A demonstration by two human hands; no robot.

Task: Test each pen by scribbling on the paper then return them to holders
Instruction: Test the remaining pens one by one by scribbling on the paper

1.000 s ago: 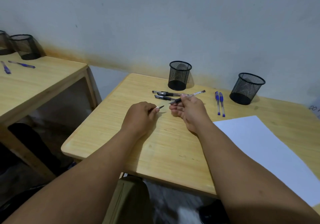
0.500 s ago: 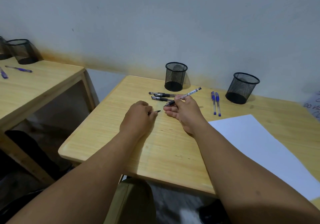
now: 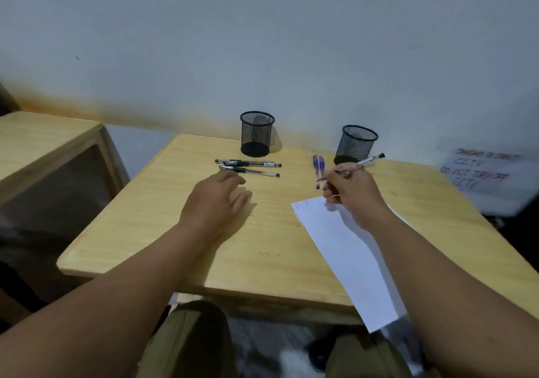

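The step looks like testing the first pen. The white sheet of paper (image 3: 344, 249) lies nearest, its far corner under the right hand (image 3: 354, 193). That hand's fingers pinch a clear pen with a black tip (image 3: 363, 162), point held just above the paper. Next, the point should press down and scribble. The left hand (image 3: 214, 199) rests flat and loose on the wooden table (image 3: 145, 231), holding nothing. Farther off lie black pens (image 3: 248, 167), blue pens (image 3: 318, 164) and two black mesh holders (image 3: 256, 134).

The wooden tabletop (image 3: 151, 226) carries two mesh holders (image 3: 256, 134) at twelve and one o'clock, black pens (image 3: 248, 167) before them, blue pens (image 3: 318, 167), and paper (image 3: 344, 249) at four o'clock.
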